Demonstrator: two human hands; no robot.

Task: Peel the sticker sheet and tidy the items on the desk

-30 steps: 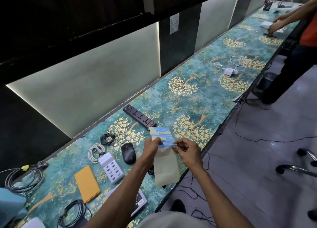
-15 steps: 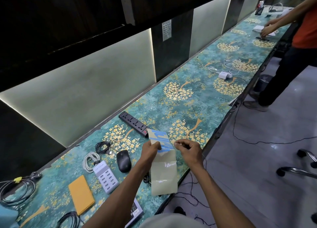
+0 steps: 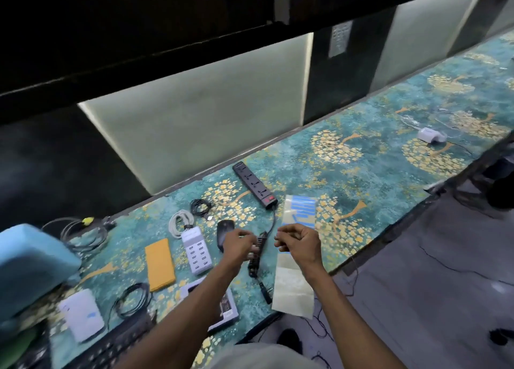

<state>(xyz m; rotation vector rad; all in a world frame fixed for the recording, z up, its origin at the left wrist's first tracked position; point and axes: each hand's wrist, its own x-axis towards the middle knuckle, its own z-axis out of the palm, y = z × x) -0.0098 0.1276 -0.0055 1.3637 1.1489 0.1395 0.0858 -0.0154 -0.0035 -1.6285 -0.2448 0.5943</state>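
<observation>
Both hands are peeling a film sheet [image 3: 295, 282] above the surface [image 3: 370, 174]: the right hand [image 3: 299, 243] pinches its edge, the left hand [image 3: 239, 243] apparently pinches a thin layer, blurred; next, a steady pull apart.

A long counter [image 3: 375, 171] with a teal-and-gold pattern is seen from above. Both hands are held over its near edge with fingers curled. The right hand [image 3: 299, 242] is positioned over a long plastic sleeve [image 3: 294, 282] printed with blue stripes at its far end; whether it is gripped cannot be told. The left hand [image 3: 239, 245] is placed at 9 o'clock of the sleeve, touching a black cable bundle [image 3: 257, 253]. A black mouse [image 3: 224, 229] lies just behind it. A black power strip [image 3: 254, 185] lies at 12 o'clock of the hands, a white charging hub [image 3: 196, 249] and a yellow pad [image 3: 160, 264] at 9 o'clock.
</observation>
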